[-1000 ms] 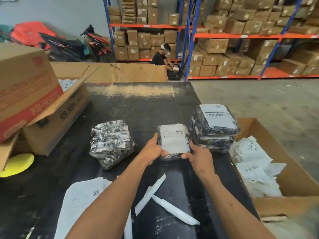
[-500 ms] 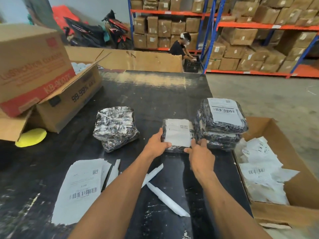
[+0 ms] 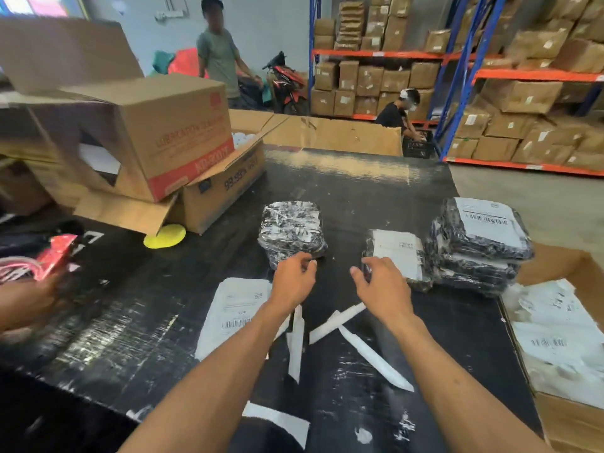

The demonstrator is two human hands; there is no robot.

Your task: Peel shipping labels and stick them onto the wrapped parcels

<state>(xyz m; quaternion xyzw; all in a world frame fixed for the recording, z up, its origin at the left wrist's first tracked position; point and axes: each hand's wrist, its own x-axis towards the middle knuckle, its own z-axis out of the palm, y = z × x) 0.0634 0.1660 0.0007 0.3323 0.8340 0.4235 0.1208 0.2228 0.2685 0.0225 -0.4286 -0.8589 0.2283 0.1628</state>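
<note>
Fingers [image 3: 307, 264] of the left hand [image 3: 292, 282] are loosely curled and hold nothing; their tips are at the near edge of an unlabelled wrapped parcel [image 3: 292, 231], though contact cannot be told. The right hand [image 3: 380, 284] hovers with its fingers relaxed and slightly bent, empty, just in front of the labelled parcel [image 3: 397, 256], which lies flat on the black tabletop [image 3: 359, 191] with a white shipping label [image 3: 397, 253] stuck across its top.

Just right of that parcel, touching or nearly so, stands a stack of wrapped parcels [image 3: 478, 246] — the top one carries a barcode label. Under the left forearm lies a sheet of shipping labels [image 3: 233, 313], barcode showing, and between the two forearms are several narrow white backing strips [image 3: 336, 322], scattered at angles.

At the right edge of the tabletop an open cardboard box [image 3: 585, 269] holds a heap of crumpled white label paper. On the left side sit open cardboard cartons [image 3: 173, 132], one resting on another, with a yellow disc [image 3: 165, 236] poking out from under a flap.

Farther back — a standing person [image 3: 217, 53] in a grey-green shirt, a crouching person [image 3: 397, 114] in black, and blue-and-orange shelving [image 3: 457, 76] filled with brown boxes.
</note>
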